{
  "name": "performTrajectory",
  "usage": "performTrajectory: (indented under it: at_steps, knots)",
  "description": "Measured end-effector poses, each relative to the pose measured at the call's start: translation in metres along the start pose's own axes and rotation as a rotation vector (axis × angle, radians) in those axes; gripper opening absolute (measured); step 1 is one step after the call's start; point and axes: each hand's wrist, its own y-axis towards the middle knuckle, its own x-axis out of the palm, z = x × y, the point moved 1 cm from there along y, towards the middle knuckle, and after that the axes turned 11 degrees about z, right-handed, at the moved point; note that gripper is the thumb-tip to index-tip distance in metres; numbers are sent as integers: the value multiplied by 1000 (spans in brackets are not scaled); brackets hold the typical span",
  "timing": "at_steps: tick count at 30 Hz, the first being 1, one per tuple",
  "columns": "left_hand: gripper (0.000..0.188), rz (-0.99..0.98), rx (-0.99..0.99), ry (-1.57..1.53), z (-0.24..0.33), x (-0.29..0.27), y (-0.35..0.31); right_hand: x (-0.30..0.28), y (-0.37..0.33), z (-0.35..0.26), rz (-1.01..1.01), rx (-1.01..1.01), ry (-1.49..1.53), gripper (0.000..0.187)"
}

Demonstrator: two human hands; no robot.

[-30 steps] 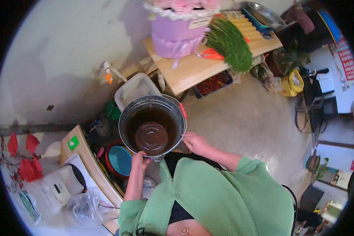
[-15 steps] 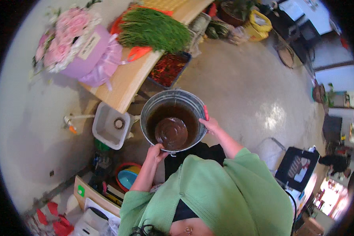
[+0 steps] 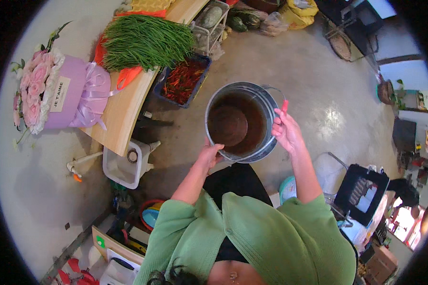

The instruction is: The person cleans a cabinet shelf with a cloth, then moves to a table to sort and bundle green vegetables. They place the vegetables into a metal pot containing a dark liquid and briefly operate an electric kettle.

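A grey metal bucket (image 3: 266, 142) with brownish liquid in its bottom is held up in front of my body, its mouth tilted toward me and to the left. My left hand (image 3: 210, 156) is closed on the near left part of the rim, thumb over the edge. On the other side my right hand (image 3: 286, 130) has its fingers curled at the bucket's wire handle, just below the red grip (image 3: 285, 105). Whether those fingers also press the bucket wall is hard to make out.
Left of the bucket are a pale sink (image 3: 121, 171) and a wooden table (image 3: 123, 111) bearing long green stalks (image 3: 147, 40) and a pink flower box (image 3: 71, 95). A blue crate of red peppers (image 3: 183, 85) sits on the floor (image 3: 290, 61). A black-framed case (image 3: 366, 194) stands right.
The bucket has moved right and tilted to the left. My right hand has shifted from the rim to near the red grip, while my left hand still holds the rim.
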Motion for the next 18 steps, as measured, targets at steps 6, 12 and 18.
performTrajectory:
  at_steps: [6, 12, 18]
  knots:
    - [110, 186, -131, -78, -20, 26, 46, -70, 172, 35, 429, 287, -19, 3]
    - [53, 342, -104, -287, -53, 15, 25, -174, 291, 64, 592, 305, -255, 10]
    - [42, 394, -48, -229, -41, 34, 2, -221, 333, 54, 681, 302, -418, 20]
